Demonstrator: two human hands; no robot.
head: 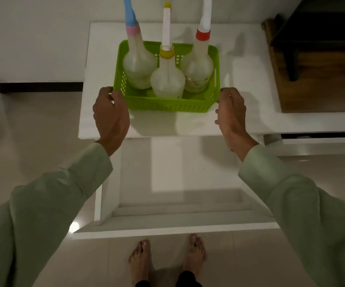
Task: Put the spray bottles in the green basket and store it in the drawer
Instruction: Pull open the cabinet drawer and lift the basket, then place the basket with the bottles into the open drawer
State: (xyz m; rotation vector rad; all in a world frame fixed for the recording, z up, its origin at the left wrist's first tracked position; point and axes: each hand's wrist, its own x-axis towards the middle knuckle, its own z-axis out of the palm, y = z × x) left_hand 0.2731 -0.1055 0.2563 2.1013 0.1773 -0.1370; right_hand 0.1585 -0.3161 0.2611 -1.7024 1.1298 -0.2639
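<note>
A green perforated basket (pixel 167 104) stands on top of a white cabinet (pixel 240 79). Three translucent spray bottles stand upright inside it: one with a pink collar and blue sprayer (pixel 139 67), one with a yellow collar (pixel 167 81) in front, one with a red collar (pixel 197 69) at the right. My left hand (pixel 111 117) curls around the basket's near left corner. My right hand (pixel 230 112) touches the near right corner with fingers bent. Below the cabinet top, a white drawer (pixel 177 208) is pulled out and holds nothing visible.
A dark wooden piece of furniture (pixel 312 59) stands at the right on a brown surface. The pale tiled floor (pixel 33 131) spreads to the left. My bare feet (pixel 167 259) stand just before the drawer's front edge.
</note>
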